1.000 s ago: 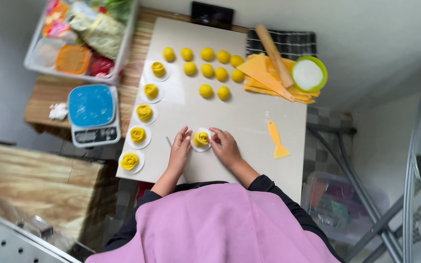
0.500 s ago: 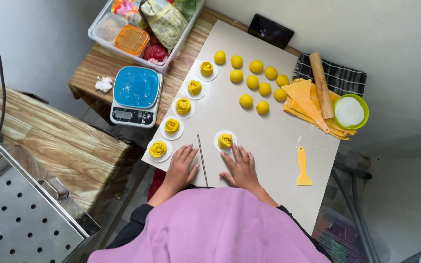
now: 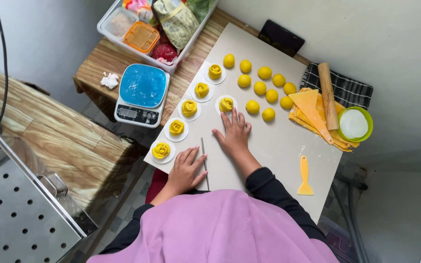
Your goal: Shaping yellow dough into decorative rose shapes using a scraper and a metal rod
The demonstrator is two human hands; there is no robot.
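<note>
Right hand [image 3: 234, 132] open, flat; fingertips at yellow rose-shaped dough bun on white paper round [image 3: 226, 104], twelve o'clock. Left hand [image 3: 185, 169] open beside thin metal rod [image 3: 204, 163]. Placing step; next needs gentle release.

Your left hand [image 3: 185, 168] lies flat, fingers toward one o'clock; your right hand [image 3: 233, 133] is spread open, pointing toward twelve.

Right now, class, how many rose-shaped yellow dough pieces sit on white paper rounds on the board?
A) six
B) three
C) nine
A: six rose-shaped dough pieces each rest on a paper round, five in a diagonal row and one by the right hand.
</note>
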